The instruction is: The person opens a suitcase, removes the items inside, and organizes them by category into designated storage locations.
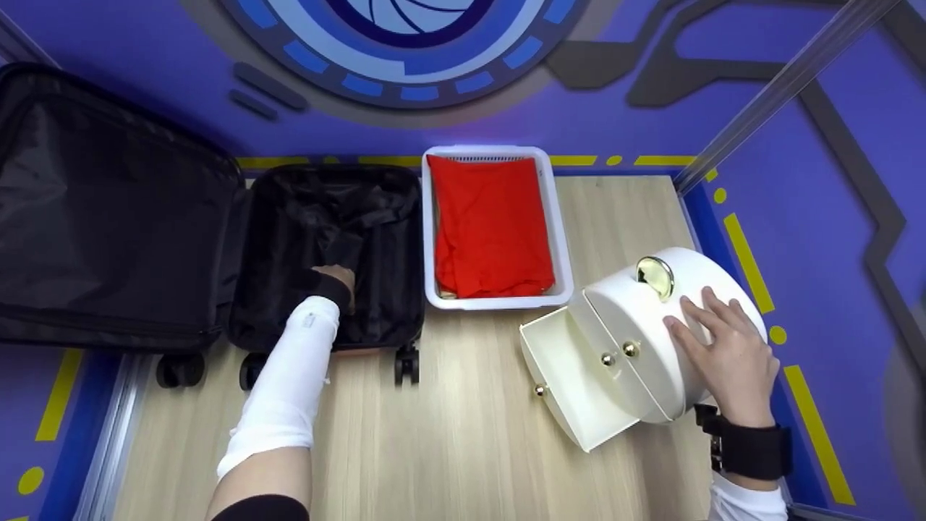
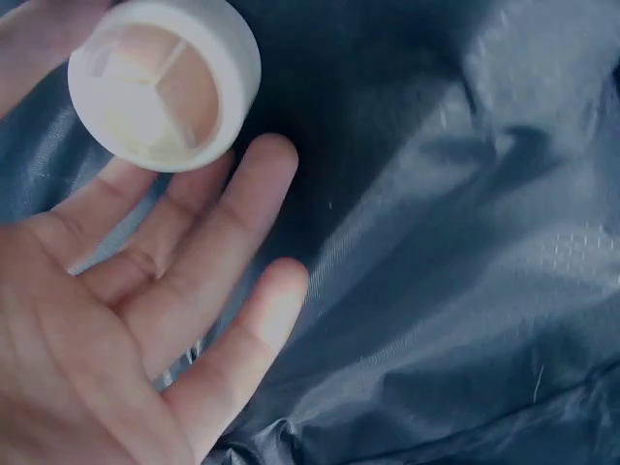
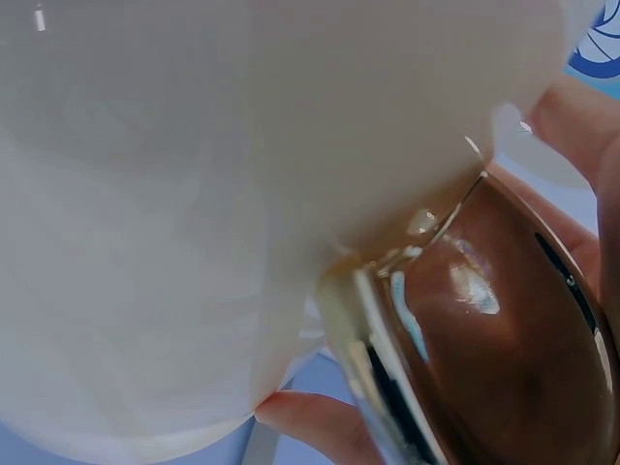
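Observation:
My left hand (image 1: 338, 281) reaches down into the black open suitcase (image 1: 391, 318). In the left wrist view it holds a small round white jar (image 2: 155, 92) between thumb and fingers, with pale contents split into three sections. Dark shiny lining (image 2: 436, 252) lies under the jar; the head view hides the jar behind the hand. My right hand (image 1: 731, 354) rests with spread fingers on a white rounded drawer box (image 1: 636, 307). A gold handle (image 1: 655, 278) is close to its fingertips. One drawer (image 1: 579, 383) of the box is pulled out towards the lower left.
A white basket (image 1: 428, 239) with folded red cloth (image 1: 495, 231) stands between suitcase and drawer box. The suitcase lid (image 1: 108, 217) leans open at the left. Purple panels (image 1: 181, 101) wall the wooden table (image 1: 448, 434) at the back and sides.

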`<state>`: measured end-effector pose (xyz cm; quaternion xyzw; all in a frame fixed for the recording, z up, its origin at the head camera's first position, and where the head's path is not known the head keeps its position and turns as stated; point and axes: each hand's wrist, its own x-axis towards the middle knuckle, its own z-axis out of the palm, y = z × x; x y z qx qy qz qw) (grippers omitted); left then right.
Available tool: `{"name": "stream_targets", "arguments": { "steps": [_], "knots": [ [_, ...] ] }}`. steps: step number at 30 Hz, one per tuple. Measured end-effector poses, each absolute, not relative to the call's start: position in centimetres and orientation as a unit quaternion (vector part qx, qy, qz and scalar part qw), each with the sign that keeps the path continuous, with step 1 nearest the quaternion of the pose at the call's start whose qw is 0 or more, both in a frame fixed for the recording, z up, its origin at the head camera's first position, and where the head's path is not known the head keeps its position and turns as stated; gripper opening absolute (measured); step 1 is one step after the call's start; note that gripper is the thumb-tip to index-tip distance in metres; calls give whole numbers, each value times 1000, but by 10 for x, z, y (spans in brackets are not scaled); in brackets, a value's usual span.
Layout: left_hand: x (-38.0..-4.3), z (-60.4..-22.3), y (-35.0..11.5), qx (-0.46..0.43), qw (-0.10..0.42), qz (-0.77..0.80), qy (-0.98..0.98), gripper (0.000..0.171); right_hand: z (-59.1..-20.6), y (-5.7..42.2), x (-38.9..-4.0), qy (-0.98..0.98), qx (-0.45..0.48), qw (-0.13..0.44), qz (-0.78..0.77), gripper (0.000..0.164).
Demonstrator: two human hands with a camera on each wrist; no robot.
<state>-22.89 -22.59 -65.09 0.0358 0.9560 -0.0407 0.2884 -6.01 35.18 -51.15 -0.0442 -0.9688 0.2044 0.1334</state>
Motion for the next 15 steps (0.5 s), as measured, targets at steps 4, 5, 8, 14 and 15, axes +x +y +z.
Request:
{"name": "stream_targets", "arguments": {
  "steps": [4, 5, 8, 14, 15],
  "knots": [
    [-241, -690, -243, 19, 285, 0, 958, 58, -511, 352, -59, -969, -41, 134, 205, 48],
    [-243, -692, -245, 15, 291, 10, 957, 61, -511, 351, -59, -969, -43, 132, 205, 48],
    [-246, -689, -244, -2, 295, 59, 954, 78, -509, 351, -59, -970, -52, 121, 205, 49],
    [-237, -633, -220, -17, 239, 153, 959, 83, -506, 349, -59, -969, -60, 111, 211, 50],
    [-233, -617, -214, -15, 229, 166, 959, 79, -506, 349, -60, -969, -58, 113, 213, 50]
  ]
}}
